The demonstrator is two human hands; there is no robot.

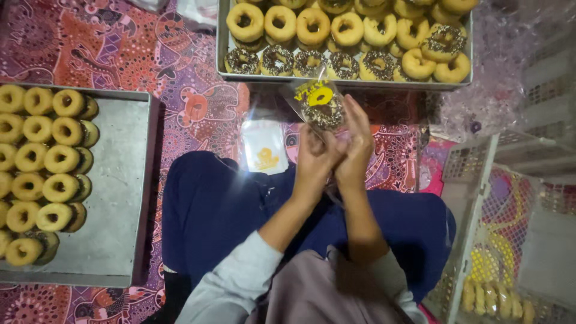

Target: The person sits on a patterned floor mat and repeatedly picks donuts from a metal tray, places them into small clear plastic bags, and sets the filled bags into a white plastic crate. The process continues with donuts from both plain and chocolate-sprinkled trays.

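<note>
My left hand (313, 161) and my right hand (355, 147) are raised together over my lap, both closed on a clear plastic bag (319, 107) with a yellow print. Inside the bag sits a chocolate-sprinkled donut (324, 115). The hands pinch the bag's lower end, and the bag tilts away toward the far tray. My legs in dark blue trousers are crossed below.
A metal tray (345, 81) of plain and sprinkled donuts lies ahead. Another metal tray (117, 198) at the left holds rows of plain donuts. Empty printed bags (264, 147) lie on the patterned cloth. A white plastic basket (480, 210) with bagged donuts stands at the right.
</note>
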